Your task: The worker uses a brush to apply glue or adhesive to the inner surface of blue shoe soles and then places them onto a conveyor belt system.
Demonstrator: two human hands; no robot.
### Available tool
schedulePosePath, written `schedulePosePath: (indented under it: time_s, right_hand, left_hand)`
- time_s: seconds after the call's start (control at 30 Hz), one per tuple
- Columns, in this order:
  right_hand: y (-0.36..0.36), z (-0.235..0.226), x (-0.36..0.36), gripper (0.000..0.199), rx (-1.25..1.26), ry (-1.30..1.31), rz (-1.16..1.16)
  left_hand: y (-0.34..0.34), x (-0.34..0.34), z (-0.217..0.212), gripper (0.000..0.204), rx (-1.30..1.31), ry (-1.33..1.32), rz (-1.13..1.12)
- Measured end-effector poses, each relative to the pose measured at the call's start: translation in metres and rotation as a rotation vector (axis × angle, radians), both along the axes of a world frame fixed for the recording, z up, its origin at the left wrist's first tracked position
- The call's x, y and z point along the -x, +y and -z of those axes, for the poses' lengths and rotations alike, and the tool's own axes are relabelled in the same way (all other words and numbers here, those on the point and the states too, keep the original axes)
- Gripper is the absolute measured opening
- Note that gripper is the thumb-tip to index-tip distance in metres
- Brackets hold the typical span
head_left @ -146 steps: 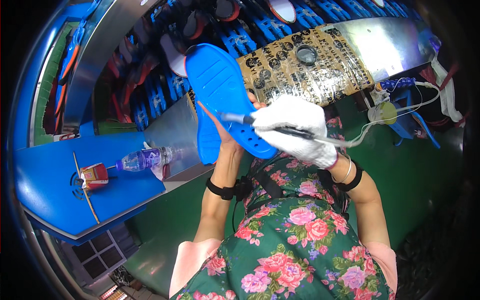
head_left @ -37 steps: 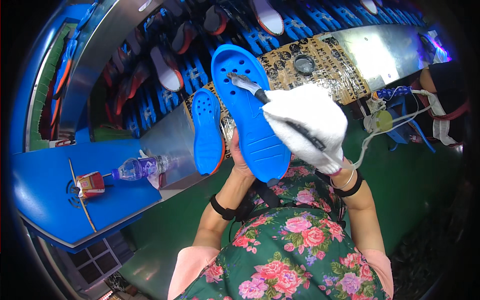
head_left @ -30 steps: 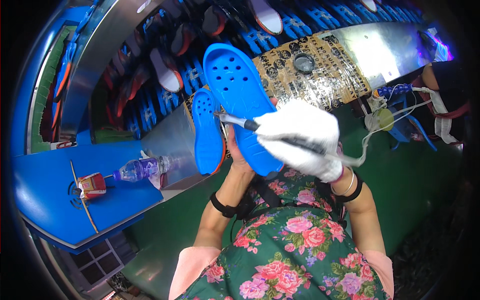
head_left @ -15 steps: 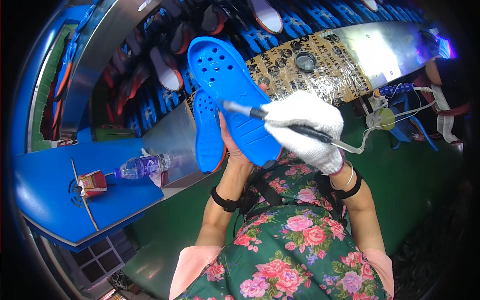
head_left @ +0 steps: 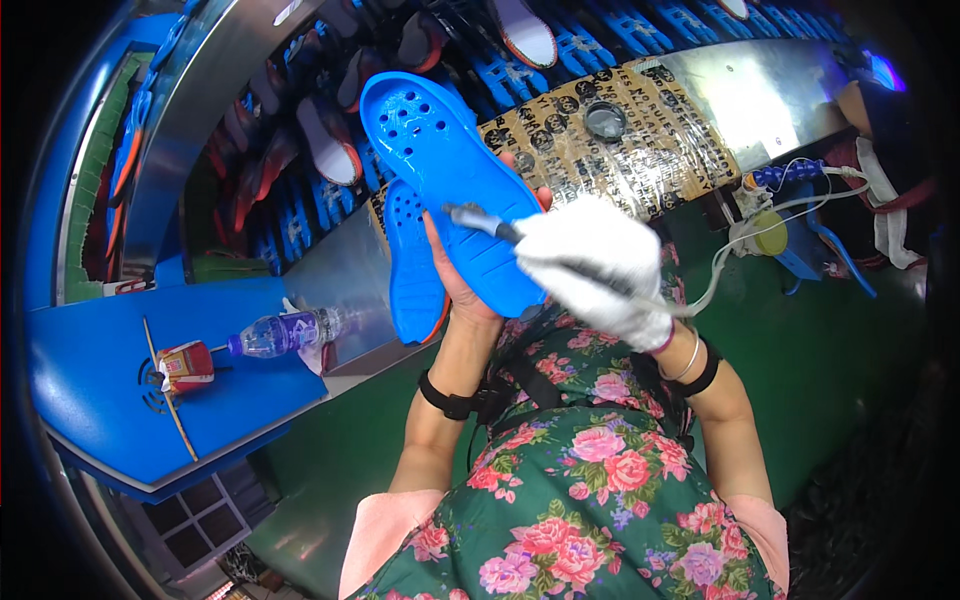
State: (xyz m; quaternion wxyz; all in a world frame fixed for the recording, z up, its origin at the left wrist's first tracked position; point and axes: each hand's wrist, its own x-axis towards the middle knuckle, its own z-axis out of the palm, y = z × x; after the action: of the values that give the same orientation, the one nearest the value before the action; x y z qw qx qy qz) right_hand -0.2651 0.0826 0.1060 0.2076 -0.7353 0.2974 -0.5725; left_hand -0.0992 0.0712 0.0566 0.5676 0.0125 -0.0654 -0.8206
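Note:
My bare left hand [head_left: 458, 282] is closed round a blue shoe sole [head_left: 480, 185], holed at its toe end. Fingertips show past its right edge. Wet, shiny patches lie on the toe part. A second blue sole [head_left: 412, 285] with an orange edge sits partly behind the first; whether the hand also bears it I cannot tell. In a white knit glove, my right hand [head_left: 598, 262] grips a dark-handled brush [head_left: 500, 228]. The brush's blurred head is over the middle of the front sole. A pale tube [head_left: 712, 285] runs from near this hand toward the right.
Ahead, a cardboard sheet [head_left: 660, 150] bears a small round dish [head_left: 606, 122]. Beyond it are rows of blue soles [head_left: 590, 60] and dark shoe uppers [head_left: 328, 140]. On the left, a blue table [head_left: 100, 330] holds a plastic bottle [head_left: 280, 335] and a red box [head_left: 187, 367].
The front sole has shifted slightly left. My right hand and the brush have moved a little left and down, bringing the brush head lower along the sole.

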Motion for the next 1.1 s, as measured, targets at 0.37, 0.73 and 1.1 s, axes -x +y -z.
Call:
schedulePosePath:
  time_s: [0.37, 0.73, 1.1]
  right_hand:
    - [0.002, -0.004, 0.005, 0.020, -0.119, -0.052, -0.175]
    - [0.004, -0.008, 0.002, 0.015, -0.171, -0.075, -0.195]
    - [0.027, -0.001, -0.013, 0.029, 0.051, 0.069, -0.189]
  left_hand:
    - [0.000, -0.010, -0.002, 0.102, 0.014, -0.025, -0.004]
    - [0.001, -0.019, -0.005, 0.102, 0.014, 0.016, 0.010]
    - [-0.011, -0.021, 0.017, 0.096, 0.082, -0.046, 0.132]
